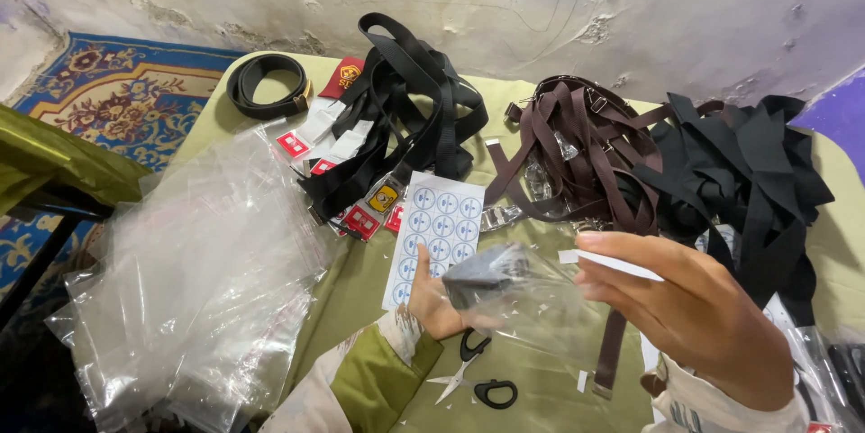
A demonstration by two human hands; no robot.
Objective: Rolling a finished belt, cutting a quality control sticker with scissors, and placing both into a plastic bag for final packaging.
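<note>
Raised nearest the lens, a clear bag (pixel 532 293) is gripped at its dark content by the left hand (pixel 432 302); a white strip (pixel 613 264) is pinched by the right hand (pixel 694 307), scissors (pixel 473 374) kept below.

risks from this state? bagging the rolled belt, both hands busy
1. The left hand pinches the rolled black belt through the clear bag; the slick plastic could let it slip or uncoil.
2. The white peel-off strip in the right hand might stick to the bag in the wrong place.
3. Scissors lie open just below the hands; a dropped bag could snag on them.
</note>
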